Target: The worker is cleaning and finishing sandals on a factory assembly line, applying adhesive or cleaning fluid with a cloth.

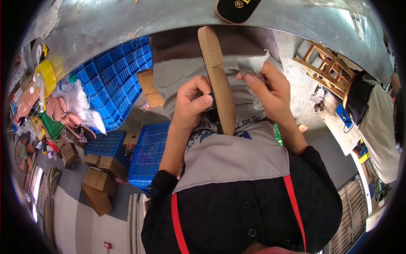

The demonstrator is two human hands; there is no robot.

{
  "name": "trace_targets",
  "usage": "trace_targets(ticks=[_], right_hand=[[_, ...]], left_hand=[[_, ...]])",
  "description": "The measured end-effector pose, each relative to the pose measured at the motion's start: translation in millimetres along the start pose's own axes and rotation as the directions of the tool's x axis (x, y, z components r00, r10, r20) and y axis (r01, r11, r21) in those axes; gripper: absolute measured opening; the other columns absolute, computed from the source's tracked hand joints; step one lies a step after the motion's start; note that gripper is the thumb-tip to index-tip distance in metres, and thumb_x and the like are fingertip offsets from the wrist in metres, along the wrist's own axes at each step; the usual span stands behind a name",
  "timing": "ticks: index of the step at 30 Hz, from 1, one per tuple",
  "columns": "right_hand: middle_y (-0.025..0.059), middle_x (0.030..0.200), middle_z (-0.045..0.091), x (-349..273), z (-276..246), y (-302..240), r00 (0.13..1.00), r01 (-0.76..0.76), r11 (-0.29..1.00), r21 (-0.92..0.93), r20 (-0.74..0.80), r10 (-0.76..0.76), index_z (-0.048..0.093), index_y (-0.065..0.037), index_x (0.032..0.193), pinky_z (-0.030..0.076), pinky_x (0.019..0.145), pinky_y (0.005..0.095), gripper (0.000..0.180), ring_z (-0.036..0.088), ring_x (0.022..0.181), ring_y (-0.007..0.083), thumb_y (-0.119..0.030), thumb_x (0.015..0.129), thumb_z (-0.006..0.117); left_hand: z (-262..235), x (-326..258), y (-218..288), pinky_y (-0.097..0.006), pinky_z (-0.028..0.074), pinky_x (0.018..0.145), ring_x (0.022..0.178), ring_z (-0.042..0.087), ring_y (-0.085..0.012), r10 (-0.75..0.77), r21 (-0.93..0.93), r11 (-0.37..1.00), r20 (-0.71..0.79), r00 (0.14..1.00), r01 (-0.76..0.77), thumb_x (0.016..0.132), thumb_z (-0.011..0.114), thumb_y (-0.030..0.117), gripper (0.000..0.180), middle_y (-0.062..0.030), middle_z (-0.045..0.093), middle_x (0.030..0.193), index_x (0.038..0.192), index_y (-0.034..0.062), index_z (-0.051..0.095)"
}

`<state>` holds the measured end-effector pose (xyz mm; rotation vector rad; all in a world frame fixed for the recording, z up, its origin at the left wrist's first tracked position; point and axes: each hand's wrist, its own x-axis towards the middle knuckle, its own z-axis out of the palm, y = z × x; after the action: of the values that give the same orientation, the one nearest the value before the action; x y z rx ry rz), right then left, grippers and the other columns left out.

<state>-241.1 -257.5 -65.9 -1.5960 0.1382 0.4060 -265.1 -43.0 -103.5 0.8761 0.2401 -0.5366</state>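
Observation:
A sandal [221, 80] with a tan sole and a black, studded-looking strap stands on edge above my lap, its sole turned to the right. My left hand [192, 101] is closed round its strap side, thumb near the strap. Just right of the sole, my right hand [271, 91] pinches a crumpled whitish cloth [253, 64] between thumb and fingers. The cloth is apart from the sole. A black insole or shoe [237, 12] with yellow print lies on the metal bench [169, 19] ahead; its far part is cut off.
Blue plastic crates [114, 80] stand at the left, beside a cluttered pile of pinkish sandals [61, 111] and plastic bags [86, 110]. Cardboard boxes [99, 186] sit on the floor below. On the right are a wooden stool [327, 70] and a cloth-draped chair [374, 127].

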Motion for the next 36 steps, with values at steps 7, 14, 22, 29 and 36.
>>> trace_targets(ticks=[7, 14, 22, 29, 36], right_hand=[[0.0048, 0.108, 0.068, 5.7, -4.4, 11.6, 0.996, -0.024, 0.977, 0.210, -0.076, 0.041, 0.062, 0.003, 0.130, 0.044, 0.075, 0.0187, 0.031, 0.059, 0.090, 0.0053, -0.004, 0.100, 0.058], [0.0046, 0.111, 0.068, 12.0, -4.1, 16.1, 0.997, -0.014, 0.961, 0.278, -0.071, 0.035, 0.061, 0.004, 0.129, 0.046, 0.078, 0.0208, 0.030, 0.063, 0.099, 0.0085, -0.005, 0.101, 0.058], [0.0092, 0.111, 0.069, 5.7, -3.7, 13.1, 0.997, 0.000, 0.974, 0.227, -0.080, 0.018, 0.060, 0.005, 0.131, 0.047, 0.077, 0.0204, 0.032, 0.064, 0.103, 0.0116, -0.004, 0.100, 0.058], [0.0099, 0.113, 0.068, 1.7, 0.4, 8.2, 0.998, 0.030, 0.988, 0.150, -0.067, -0.020, 0.060, 0.005, 0.130, 0.047, 0.081, 0.0211, 0.031, 0.064, 0.102, 0.0112, -0.002, 0.100, 0.057], [0.0088, 0.110, 0.066, 4.0, 9.1, 10.0, 0.992, 0.119, 0.990, 0.081, -0.037, -0.116, 0.066, 0.004, 0.121, 0.050, 0.080, 0.0260, 0.026, 0.066, 0.096, 0.0149, 0.002, 0.097, 0.058]], left_hand=[[-9.7, 3.8, -16.7, -0.032, 0.050, 0.078, 0.085, 0.060, -0.0199, 0.010, -0.257, 0.966, -0.005, 1.000, -0.011, 0.077, 0.072, 0.019, 0.026, -0.0114, 0.062, 0.092, 0.078, 0.0082, 0.048], [-20.5, 7.6, -25.6, -0.037, 0.053, 0.088, 0.097, 0.062, -0.0253, -0.055, -0.312, 0.948, 0.041, 0.998, 0.065, 0.076, 0.072, 0.023, 0.028, -0.0142, 0.062, 0.103, 0.087, 0.0071, 0.051], [5.3, 20.4, 0.3, -0.041, 0.049, 0.102, 0.122, 0.058, -0.0300, -0.113, -0.100, 0.989, -0.074, 0.991, 0.106, 0.085, 0.075, 0.038, 0.071, -0.0202, 0.058, 0.128, 0.136, -0.0001, 0.044], [14.6, 23.5, 19.7, -0.034, 0.054, 0.091, 0.104, 0.066, -0.0219, -0.232, -0.001, 0.973, -0.054, 0.971, 0.232, 0.087, 0.077, 0.024, 0.066, -0.0163, 0.063, 0.114, 0.137, -0.0029, 0.042], [29.2, 26.5, 16.8, -0.024, 0.053, 0.078, 0.087, 0.063, -0.0109, -0.085, 0.159, 0.980, -0.201, 0.976, 0.118, 0.085, 0.083, 0.018, 0.058, -0.0095, 0.065, 0.101, 0.122, -0.0001, 0.043]])
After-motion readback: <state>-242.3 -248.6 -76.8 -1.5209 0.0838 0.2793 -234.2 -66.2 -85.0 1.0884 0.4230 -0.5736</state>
